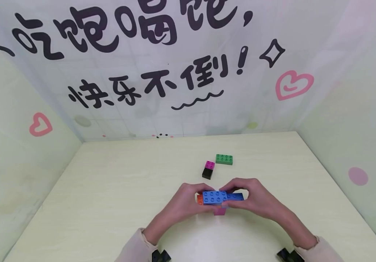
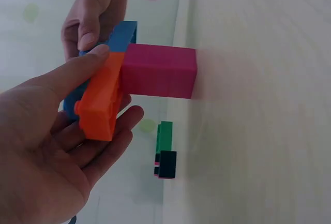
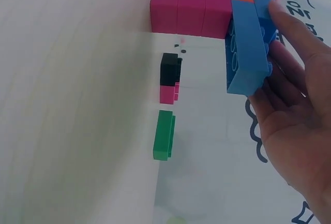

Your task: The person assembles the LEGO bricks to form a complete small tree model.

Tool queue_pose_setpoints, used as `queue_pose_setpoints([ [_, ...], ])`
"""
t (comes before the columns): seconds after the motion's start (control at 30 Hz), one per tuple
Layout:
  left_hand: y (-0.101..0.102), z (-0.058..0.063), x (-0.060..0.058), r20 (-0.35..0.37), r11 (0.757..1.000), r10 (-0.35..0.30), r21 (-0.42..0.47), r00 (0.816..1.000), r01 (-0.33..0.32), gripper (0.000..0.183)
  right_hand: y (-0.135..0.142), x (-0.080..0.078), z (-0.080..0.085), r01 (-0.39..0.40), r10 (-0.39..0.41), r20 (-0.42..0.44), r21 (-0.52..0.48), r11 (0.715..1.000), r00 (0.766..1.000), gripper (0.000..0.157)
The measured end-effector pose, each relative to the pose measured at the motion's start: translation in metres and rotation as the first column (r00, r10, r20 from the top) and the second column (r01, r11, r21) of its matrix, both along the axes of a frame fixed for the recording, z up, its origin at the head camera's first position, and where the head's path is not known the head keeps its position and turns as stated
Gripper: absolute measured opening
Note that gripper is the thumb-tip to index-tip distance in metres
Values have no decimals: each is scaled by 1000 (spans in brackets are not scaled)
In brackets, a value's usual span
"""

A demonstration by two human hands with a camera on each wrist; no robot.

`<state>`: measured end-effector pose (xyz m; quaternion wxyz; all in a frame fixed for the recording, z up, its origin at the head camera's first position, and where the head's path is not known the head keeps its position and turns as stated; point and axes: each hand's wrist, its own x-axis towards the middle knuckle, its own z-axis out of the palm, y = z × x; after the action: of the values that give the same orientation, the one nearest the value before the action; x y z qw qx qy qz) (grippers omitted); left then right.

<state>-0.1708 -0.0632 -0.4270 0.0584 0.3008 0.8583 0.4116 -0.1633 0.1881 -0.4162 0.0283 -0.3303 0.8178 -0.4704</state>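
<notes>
In the head view both hands meet over a T-shaped build of toy bricks. A blue brick [image 1: 214, 197] lies on top, across an orange brick [image 2: 101, 100] at left and a second blue brick [image 3: 248, 53] at right. Under their joint stands a magenta column [image 3: 191, 9] of stacked bricks, its foot at the table. My left hand [image 1: 188, 203] grips the orange end, thumb on the near side and fingers behind. With thumb and fingers, my right hand [image 1: 256, 198] pinches the blue bricks from the right. The palms partly hide the ends.
Beyond the hands, a black brick [image 1: 207, 173] and a small magenta brick [image 1: 210, 165] sit together, with a green brick [image 1: 224, 159] just right of them. The pale table [image 1: 109, 189] is bordered by a printed back wall [image 1: 188, 120] and side walls.
</notes>
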Motion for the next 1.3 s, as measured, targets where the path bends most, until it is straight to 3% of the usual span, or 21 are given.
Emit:
queue_pose_setpoints([
  [0.17,8,-8,0,-6,1000,-3,5,1000,3,44,4,-12,11,-11,11,6,35,999,1000,33],
  [0.37,8,-7,1,-19,1000,15,-16,1000,-16,44,-2,-66,20,17,-5,-81,141,990,997,34],
  [0.53,7,-7,0,-17,999,27,-37,999,-28,48,-17,-111,11,-62,88,-79,285,956,993,38],
  [0.67,7,-7,0,-6,999,20,-35,1000,-21,49,-25,-130,1,-94,128,-60,400,912,990,41],
  [0.87,7,-6,0,9,999,23,-35,1000,-22,50,-32,-142,-5,-93,139,-55,502,860,989,40],
  [1.03,8,-6,0,-8,998,15,-54,1000,-16,45,-32,-144,-7,-60,121,-79,533,844,989,32],
  [1.13,8,-6,0,-13,998,12,-65,1000,-13,44,-30,-144,-7,-30,89,-88,521,853,992,30],
  [1.3,7,-5,0,9,998,15,-57,1000,-14,43,-21,-135,-1,19,23,-95,425,905,995,33],
])
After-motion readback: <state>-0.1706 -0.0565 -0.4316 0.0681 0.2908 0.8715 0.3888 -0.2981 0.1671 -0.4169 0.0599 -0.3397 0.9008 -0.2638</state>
